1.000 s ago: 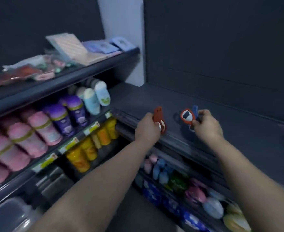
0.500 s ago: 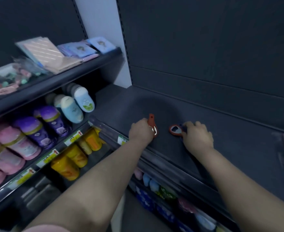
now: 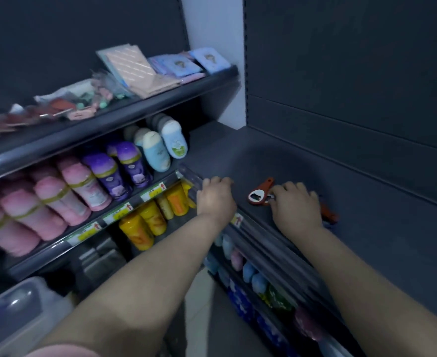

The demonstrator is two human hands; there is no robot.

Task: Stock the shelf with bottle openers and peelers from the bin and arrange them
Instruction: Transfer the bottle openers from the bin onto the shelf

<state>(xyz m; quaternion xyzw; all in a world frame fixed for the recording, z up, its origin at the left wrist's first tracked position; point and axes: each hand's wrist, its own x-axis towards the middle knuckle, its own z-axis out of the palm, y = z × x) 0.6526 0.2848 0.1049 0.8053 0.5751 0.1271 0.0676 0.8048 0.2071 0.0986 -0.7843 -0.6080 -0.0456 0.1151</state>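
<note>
A red bottle opener (image 3: 260, 193) lies flat on the dark grey shelf (image 3: 238, 155), its metal head toward the front edge and its handle pointing back right. My left hand (image 3: 216, 199) rests on the shelf's clear front rail just left of that opener, fingers loosely bent and holding nothing. My right hand (image 3: 294, 210) lies palm down just right of it, fingers curled over a second bottle opener (image 3: 328, 215). Only that opener's red end shows past the hand. A clear plastic bin (image 3: 18, 305) sits at the bottom left; its contents are hidden.
To the left, a shelf holds pink, purple and blue bottles (image 3: 104, 173), with yellow bottles (image 3: 145, 225) below. The top left shelf carries flat packets (image 3: 140, 70). Below my arms are more coloured items (image 3: 250, 274). The dark back panel (image 3: 354, 99) rises behind the shelf.
Both hands came down onto the shelf. My left hand let go of its red opener, which now lies flat, and drew back to the front rail. My right hand lowered its opener to the surface.
</note>
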